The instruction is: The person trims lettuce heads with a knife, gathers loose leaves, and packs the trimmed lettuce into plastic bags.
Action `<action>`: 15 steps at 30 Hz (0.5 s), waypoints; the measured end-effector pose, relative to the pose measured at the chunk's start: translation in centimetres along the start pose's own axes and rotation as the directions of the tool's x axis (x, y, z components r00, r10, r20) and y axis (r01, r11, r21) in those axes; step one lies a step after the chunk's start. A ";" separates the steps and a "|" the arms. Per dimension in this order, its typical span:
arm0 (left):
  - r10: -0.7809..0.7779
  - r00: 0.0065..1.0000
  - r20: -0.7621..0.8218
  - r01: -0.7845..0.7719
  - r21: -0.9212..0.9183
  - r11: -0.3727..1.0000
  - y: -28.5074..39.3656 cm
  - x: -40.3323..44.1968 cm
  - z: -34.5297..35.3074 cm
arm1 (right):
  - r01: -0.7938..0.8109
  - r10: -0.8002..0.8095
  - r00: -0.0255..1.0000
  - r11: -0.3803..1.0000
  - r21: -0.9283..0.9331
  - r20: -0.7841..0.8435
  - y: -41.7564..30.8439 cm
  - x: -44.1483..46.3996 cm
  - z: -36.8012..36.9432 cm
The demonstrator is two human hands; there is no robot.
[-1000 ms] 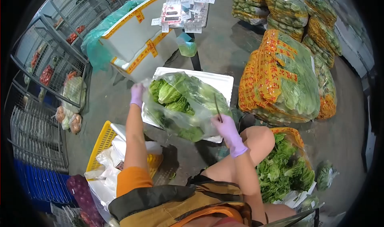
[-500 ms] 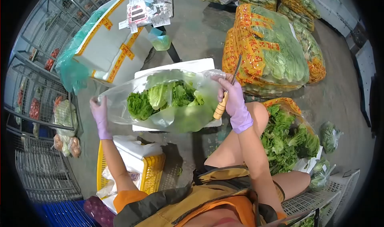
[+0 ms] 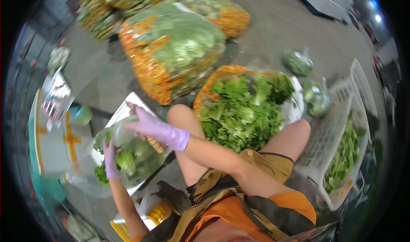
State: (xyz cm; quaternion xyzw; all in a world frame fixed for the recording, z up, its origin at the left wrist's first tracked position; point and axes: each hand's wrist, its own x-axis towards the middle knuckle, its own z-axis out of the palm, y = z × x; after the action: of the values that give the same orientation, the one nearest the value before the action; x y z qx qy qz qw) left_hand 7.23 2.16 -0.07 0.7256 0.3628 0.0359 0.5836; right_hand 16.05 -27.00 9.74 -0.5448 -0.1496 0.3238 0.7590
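My right hand (image 3: 159, 130), in a purple glove, grips a knife by its ribbed wooden handle (image 3: 156, 145); its blade is hard to make out in the blur. The same hand is over the right end of a clear plastic bag (image 3: 147, 165). Green lettuce (image 3: 126, 161) shows through the bag's film. Against the lettuce rests my left hand (image 3: 111, 158), also gloved in purple, its fingers stretched out and slightly apart. Under the bag is a white foam board (image 3: 134, 99), partly covered.
By my knees lies an opened sack of loose lettuce (image 3: 243, 114). Large wrapped vegetable bundles (image 3: 179, 41) stand ahead. At right are small bagged greens (image 3: 297, 62) and a white crate (image 3: 316, 156). A yellow basket (image 3: 119, 229) is at lower left, a foam box (image 3: 55, 135) at left.
The view has swung to the right, bringing the lettuce sack and white crate further in. My left hand has left the bag's far edge and come in over the lettuce, nearer my right hand.
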 end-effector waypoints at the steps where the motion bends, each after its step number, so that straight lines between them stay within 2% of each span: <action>1: 0.251 0.943 0.217 -0.250 -0.036 0.968 -1.9 3.1 -0.3 | 0.043 -0.042 0.999 0.997 0.066 -0.023 -1.3 -1.4 -1.2; 2: 0.249 0.934 0.256 -0.251 -0.028 0.968 -1.9 3.9 -0.5 | 0.092 -0.082 0.994 0.985 0.144 -0.073 -2.4 -3.0 -2.8; 4: 0.233 0.932 0.277 -0.297 0.216 0.930 0.4 4.4 -0.1 | 0.213 -0.179 0.960 0.966 0.145 -0.215 -2.4 -5.2 -8.2; 5: 0.234 0.926 0.297 -0.305 0.221 0.926 2.8 3.3 0.9 | 0.229 -0.181 0.931 0.966 0.119 -0.318 -1.8 -6.2 -11.7; 6: 0.200 0.947 0.253 -0.246 0.164 0.955 5.8 1.0 2.2 | 0.238 -0.179 0.891 0.967 0.092 -0.417 -1.1 -7.4 -15.8; 7: 0.163 0.965 0.207 -0.188 0.106 0.976 8.6 -0.9 3.0 | 0.208 -0.108 0.855 0.967 0.145 -0.508 -0.4 -8.8 -19.8; 8: 0.174 0.961 0.216 -0.187 0.038 0.982 11.0 -2.0 3.4 | 0.173 -0.071 0.787 0.979 0.108 -0.613 1.4 -10.0 -24.1; 9: 0.185 0.958 0.221 -0.182 -0.032 0.983 13.0 -2.9 3.9 | 0.065 -0.044 0.692 0.998 0.001 -0.721 3.1 -11.6 -28.2; 10: 0.184 0.956 0.230 -0.182 -0.028 0.983 14.8 -3.9 4.5 | -0.126 -0.035 0.546 0.984 -0.123 -0.837 3.6 -13.3 -31.8; 11: 0.314 0.929 0.196 -0.325 0.026 0.945 16.6 -4.8 5.1 | -0.219 -0.173 0.471 0.927 -0.305 -0.865 7.1 -14.6 -37.7; 12: 0.445 0.880 0.166 -0.462 0.085 0.883 18.0 -5.5 5.8 | -0.538 -0.152 0.424 0.751 -0.383 -0.893 5.2 -16.8 -40.3; 13: 0.451 0.877 0.166 -0.469 0.091 0.879 19.1 -5.9 6.8 | -0.773 -0.194 0.204 0.569 -0.279 -0.960 7.0 -18.0 -45.4; 14: 0.517 0.845 0.135 -0.534 0.188 0.824 20.0 -6.3 7.7 | -0.905 -0.388 0.082 0.357 -0.231 -0.918 7.8 -19.1 -48.7; 15: 0.579 0.807 0.112 -0.584 0.289 0.759 20.6 -6.7 8.8 | -0.944 -0.486 -0.006 0.291 -0.156 -0.874 7.3 -20.4 -51.3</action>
State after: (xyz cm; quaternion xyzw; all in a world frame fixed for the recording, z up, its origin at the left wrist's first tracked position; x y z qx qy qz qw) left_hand 16.52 -10.01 17.58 0.8845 0.1161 0.1522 0.4254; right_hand 28.20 -76.34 -13.01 -0.9090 0.3979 -0.1036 0.0683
